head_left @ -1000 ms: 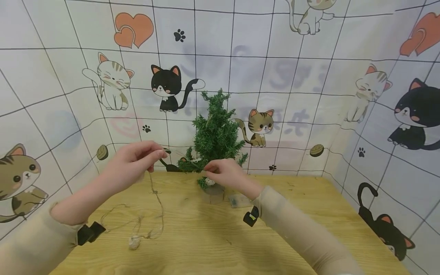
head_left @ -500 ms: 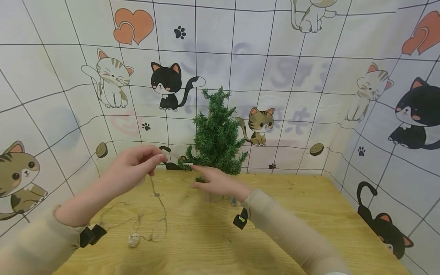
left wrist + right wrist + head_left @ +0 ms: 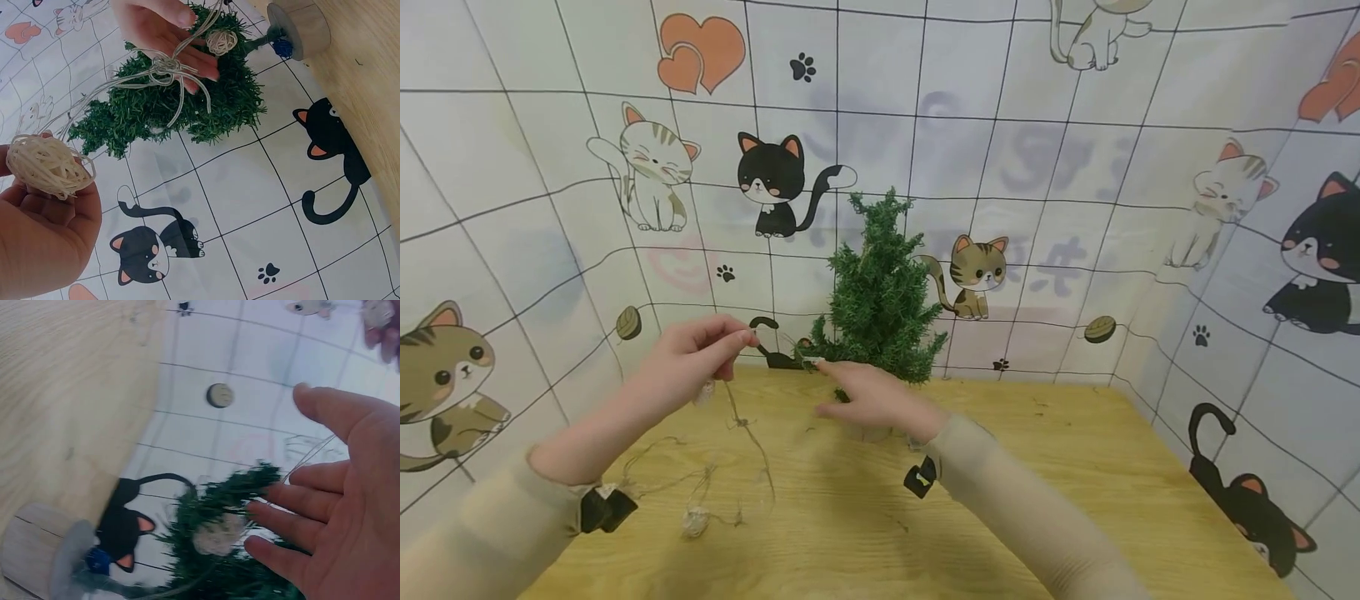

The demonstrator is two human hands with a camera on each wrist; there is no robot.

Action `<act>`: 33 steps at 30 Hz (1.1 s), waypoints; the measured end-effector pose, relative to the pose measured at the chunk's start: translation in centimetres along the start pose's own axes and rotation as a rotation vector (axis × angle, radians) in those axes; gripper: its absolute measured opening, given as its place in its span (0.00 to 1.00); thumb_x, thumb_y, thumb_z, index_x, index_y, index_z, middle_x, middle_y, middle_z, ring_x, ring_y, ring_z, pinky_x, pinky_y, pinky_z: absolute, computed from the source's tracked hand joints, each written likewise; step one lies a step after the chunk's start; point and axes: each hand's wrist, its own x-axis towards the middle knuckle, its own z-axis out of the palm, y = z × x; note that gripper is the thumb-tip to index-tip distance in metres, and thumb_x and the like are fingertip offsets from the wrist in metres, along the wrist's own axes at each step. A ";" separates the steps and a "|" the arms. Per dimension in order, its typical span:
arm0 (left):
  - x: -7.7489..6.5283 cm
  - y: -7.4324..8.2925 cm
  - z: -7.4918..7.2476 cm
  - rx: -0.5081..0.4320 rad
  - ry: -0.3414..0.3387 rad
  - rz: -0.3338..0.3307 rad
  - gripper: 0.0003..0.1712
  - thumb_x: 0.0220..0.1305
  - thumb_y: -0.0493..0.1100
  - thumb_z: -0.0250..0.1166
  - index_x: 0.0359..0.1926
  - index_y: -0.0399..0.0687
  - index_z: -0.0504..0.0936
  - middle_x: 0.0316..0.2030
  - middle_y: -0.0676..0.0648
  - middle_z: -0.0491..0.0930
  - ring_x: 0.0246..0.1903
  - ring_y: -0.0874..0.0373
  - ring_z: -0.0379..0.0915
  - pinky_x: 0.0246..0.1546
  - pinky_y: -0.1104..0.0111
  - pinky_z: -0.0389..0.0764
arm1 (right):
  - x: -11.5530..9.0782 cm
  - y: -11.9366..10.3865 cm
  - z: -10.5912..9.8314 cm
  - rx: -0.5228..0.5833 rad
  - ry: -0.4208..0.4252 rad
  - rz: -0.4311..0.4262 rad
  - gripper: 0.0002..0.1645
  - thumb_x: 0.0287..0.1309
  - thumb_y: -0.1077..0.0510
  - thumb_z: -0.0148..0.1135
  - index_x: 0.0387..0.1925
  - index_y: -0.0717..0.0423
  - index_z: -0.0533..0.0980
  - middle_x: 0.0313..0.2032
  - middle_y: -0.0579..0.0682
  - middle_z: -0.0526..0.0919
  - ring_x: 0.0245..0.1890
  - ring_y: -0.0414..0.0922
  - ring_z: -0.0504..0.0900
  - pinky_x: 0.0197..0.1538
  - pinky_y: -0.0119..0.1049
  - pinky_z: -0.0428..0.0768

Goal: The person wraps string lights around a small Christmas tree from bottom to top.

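Note:
My left hand [image 3: 703,348] pinches a thin string garland with pale wicker balls, left of a small artificial Christmas tree [image 3: 883,300]. In the left wrist view, one wicker ball [image 3: 50,165] lies against its curled fingers, and strands run from there to a knot [image 3: 165,67] before the tree. My right hand [image 3: 880,396] reaches to the tree's lower left branches. Seen from the right wrist, its fingers [image 3: 300,506] are spread and nearly straight, beside another wicker ball [image 3: 220,534] among the needles. A loose length of string [image 3: 747,433] hangs below my left hand.
The garland's tail and a further ball [image 3: 696,522] lie on the wooden table [image 3: 1000,500] at front left. The tree stands on a round wooden base [image 3: 306,28]. A cat-printed cloth [image 3: 1037,167] covers the wall behind.
My right hand has let its pinching fingers spread and moved slightly left, to the lower branches. The left hand keeps its grip; its hanging string has swung a little right.

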 end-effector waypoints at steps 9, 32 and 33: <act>0.4 0.7 -0.5 -0.082 -0.003 -0.054 0.21 0.73 0.54 0.55 0.47 0.39 0.79 0.26 0.46 0.73 0.28 0.54 0.72 0.27 0.65 0.72 | -4.1 -2.7 2.7 0.221 0.402 -0.220 0.20 0.65 0.55 0.61 0.57 0.56 0.77 0.46 0.47 0.82 0.36 0.41 0.80 0.40 0.30 0.78; 3.1 1.7 0.1 -0.506 0.007 0.089 0.15 0.72 0.49 0.57 0.50 0.45 0.80 0.26 0.51 0.76 0.28 0.54 0.75 0.38 0.67 0.75 | -1.8 -7.8 9.9 1.665 -0.024 0.016 0.08 0.68 0.60 0.54 0.38 0.53 0.80 0.28 0.42 0.81 0.33 0.38 0.81 0.53 0.41 0.76; 3.4 1.5 0.0 -0.540 0.004 0.112 0.17 0.73 0.49 0.56 0.53 0.44 0.80 0.24 0.50 0.76 0.29 0.54 0.76 0.38 0.66 0.75 | -2.2 -7.6 9.8 1.700 -0.012 0.023 0.08 0.67 0.60 0.54 0.35 0.50 0.80 0.28 0.43 0.81 0.31 0.38 0.80 0.52 0.41 0.77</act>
